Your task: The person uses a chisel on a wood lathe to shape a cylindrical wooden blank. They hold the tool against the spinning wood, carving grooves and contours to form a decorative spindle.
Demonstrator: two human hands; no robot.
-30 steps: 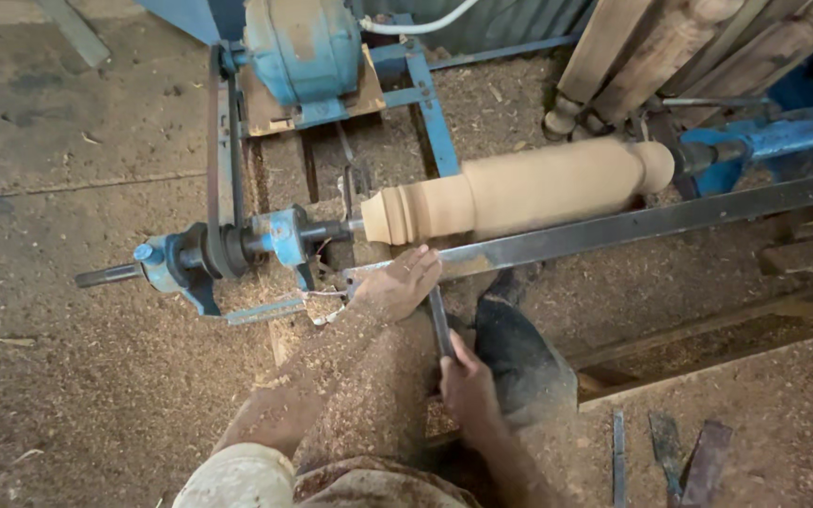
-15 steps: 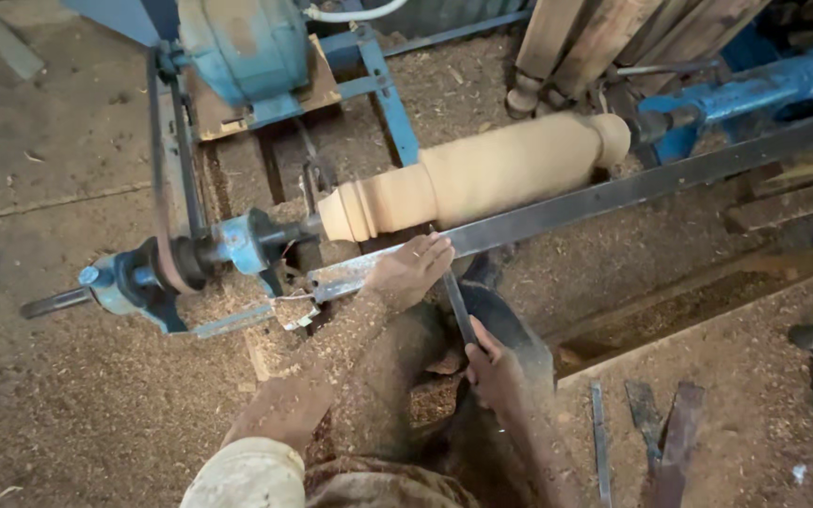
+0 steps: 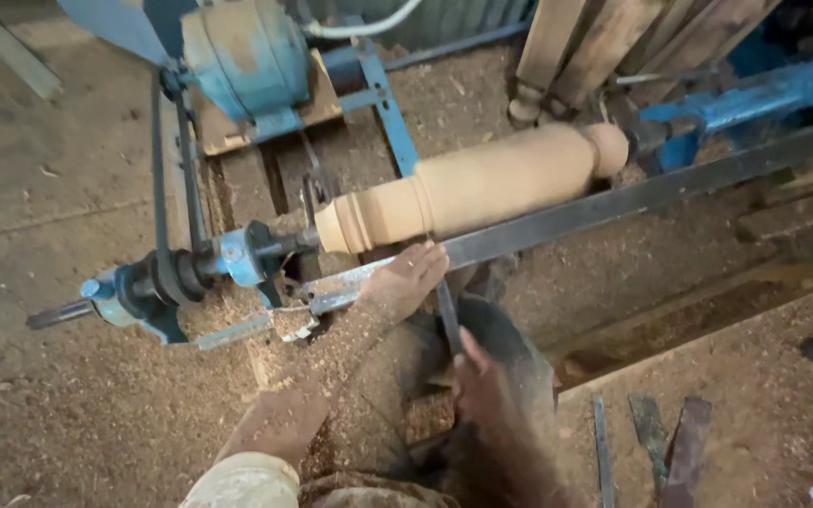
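I see a long pale turned wooden spindle [image 3: 482, 183] mounted across the blue metal lathe frame [image 3: 237, 259], above the flat steel tool rest bar [image 3: 557, 221] that runs toward the frame's right end. My left hand [image 3: 405, 282] lies flat, fingers together, pressing a dark metal turning chisel [image 3: 446, 315] onto the bar just below the spindle's beaded left end. My right hand [image 3: 482, 386] is clamped on the chisel's handle. Sawdust [image 3: 96, 423] covers the floor. If the blade tips too steeply, I judge it could catch and kick back; my left fingers sit close to the wood.
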